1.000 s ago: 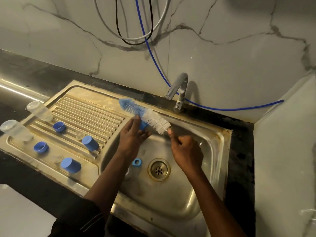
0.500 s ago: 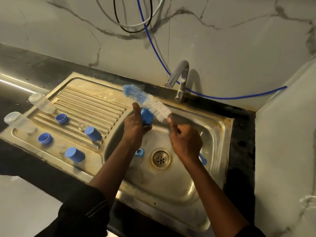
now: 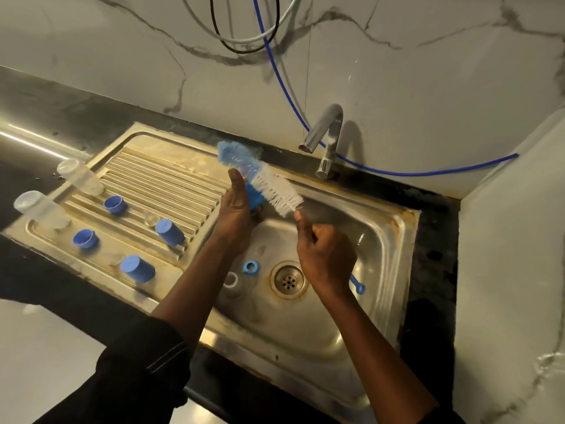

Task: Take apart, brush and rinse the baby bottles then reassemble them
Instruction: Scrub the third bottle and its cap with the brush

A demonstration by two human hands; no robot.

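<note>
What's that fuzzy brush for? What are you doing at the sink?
A person is scrubbing baby bottle parts over the sink. The right hand grips the brush by its handle, and the left hand holds a blue cap against its bristles. On the draining board lie two clear bottles and more blue caps and rings. A blue ring sits in the basin near the drain. The bottles are in pieces, not yet put back together.

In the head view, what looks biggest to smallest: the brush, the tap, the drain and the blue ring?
1. brush, though it is held up nearer the camera, so unsure against the tap
2. tap
3. drain
4. blue ring, clearly smallest
</note>
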